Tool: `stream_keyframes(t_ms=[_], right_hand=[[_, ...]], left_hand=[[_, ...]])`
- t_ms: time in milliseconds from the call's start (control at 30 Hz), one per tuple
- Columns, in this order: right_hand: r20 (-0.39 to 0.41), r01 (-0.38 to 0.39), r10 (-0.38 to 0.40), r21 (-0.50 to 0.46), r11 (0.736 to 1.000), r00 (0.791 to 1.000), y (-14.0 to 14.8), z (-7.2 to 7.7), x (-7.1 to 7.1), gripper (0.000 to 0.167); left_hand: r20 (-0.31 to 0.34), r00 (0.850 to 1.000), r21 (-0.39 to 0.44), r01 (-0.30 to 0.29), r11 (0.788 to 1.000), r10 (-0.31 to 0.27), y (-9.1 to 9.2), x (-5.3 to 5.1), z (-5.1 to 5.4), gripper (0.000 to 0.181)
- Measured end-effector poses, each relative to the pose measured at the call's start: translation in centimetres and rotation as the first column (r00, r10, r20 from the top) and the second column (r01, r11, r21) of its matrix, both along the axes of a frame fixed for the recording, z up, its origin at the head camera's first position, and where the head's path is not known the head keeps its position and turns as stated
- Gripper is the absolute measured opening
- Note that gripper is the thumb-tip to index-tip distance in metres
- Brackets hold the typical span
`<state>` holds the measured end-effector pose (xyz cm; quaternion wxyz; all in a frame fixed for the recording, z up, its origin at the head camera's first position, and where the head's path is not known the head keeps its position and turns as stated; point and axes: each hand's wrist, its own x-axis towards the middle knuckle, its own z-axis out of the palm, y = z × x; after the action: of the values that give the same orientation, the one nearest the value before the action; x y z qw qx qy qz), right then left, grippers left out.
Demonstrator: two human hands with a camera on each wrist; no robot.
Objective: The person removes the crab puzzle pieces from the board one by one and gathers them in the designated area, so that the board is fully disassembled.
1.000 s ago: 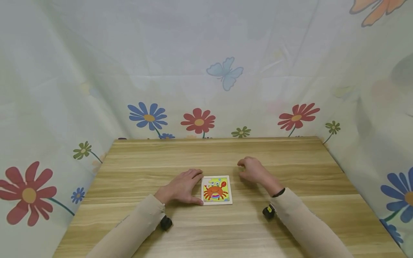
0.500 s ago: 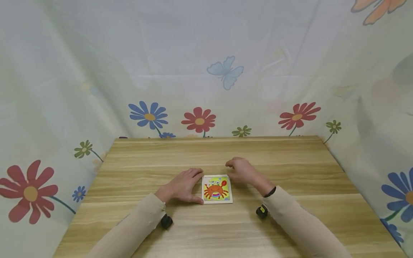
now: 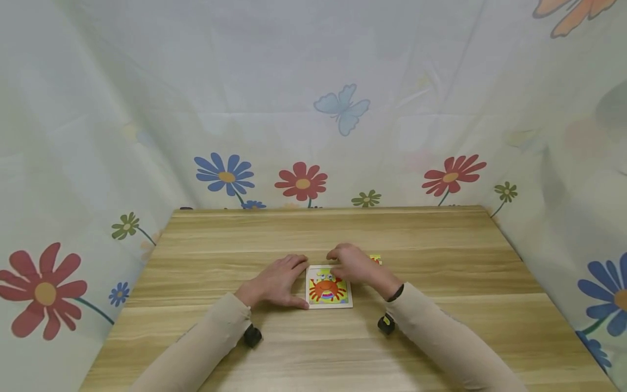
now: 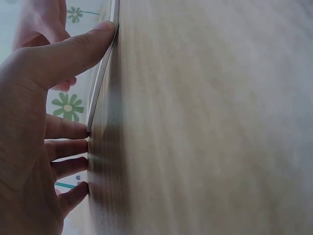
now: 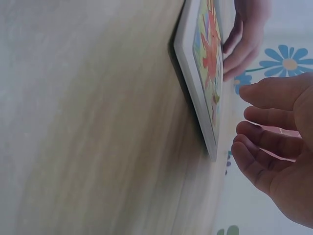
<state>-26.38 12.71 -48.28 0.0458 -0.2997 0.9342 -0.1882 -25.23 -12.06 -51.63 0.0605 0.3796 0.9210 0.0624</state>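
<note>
A square crab picture board (image 3: 326,295) in a pale frame lies flat on the table, with a pale patch in its top left part. My left hand (image 3: 275,283) rests along its left side, the thumb touching the near corner and a finger touching the far one. In the left wrist view, my left hand (image 4: 27,127) has straight, spread fingers along the board's thin edge (image 4: 99,81). My right hand (image 3: 355,265) hovers over the far right corner and hides it. The right wrist view shows my right hand (image 5: 279,142) loosely bent beside the board (image 5: 195,73), nothing visible in its fingers.
A small yellow and red piece (image 3: 375,259) lies on the table (image 3: 294,359) just behind my right hand. Flowered cloth (image 3: 274,130) hangs behind the table and along both sides. Small black devices (image 3: 252,336) are worn at my wrists.
My right hand has moved left from beside the board to over its far right corner, uncovering the small yellow and red piece. My left hand has stayed at the board's left side.
</note>
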Motion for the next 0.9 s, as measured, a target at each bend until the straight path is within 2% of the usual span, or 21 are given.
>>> stream_keyframes(t_ms=[100,200,367,600,900], right_hand=[[-0.018,-0.020,0.021,0.031,0.999,1.000,-0.3,-0.3,-0.1,0.032],[-0.002,-0.017,0.017,0.062,0.998,1.000,-0.7,-0.4,-0.1,0.033],[0.056,-0.014,0.010,0.067,0.998,0.998,-1.3,-0.5,0.2,0.032],[0.037,-0.040,0.037,0.083,0.996,0.999,-1.7,-0.6,0.5,0.032],[0.060,-0.060,0.054,0.095,0.994,0.997,-2.0,-0.2,0.8,0.030]], left_hand=[[-0.005,1.000,0.007,0.008,1.000,-0.008,0.0,-0.1,-0.1,0.109],[-0.015,1.000,0.015,0.017,1.000,-0.016,0.0,-0.2,-0.1,0.109],[-0.021,1.000,0.010,0.021,1.000,-0.021,-0.1,-0.2,-0.2,0.109],[-0.018,1.000,-0.019,0.019,1.000,-0.019,-0.1,-0.2,-0.3,0.110],[-0.010,1.000,-0.014,0.012,1.000,-0.012,-0.1,-0.2,-0.3,0.109]])
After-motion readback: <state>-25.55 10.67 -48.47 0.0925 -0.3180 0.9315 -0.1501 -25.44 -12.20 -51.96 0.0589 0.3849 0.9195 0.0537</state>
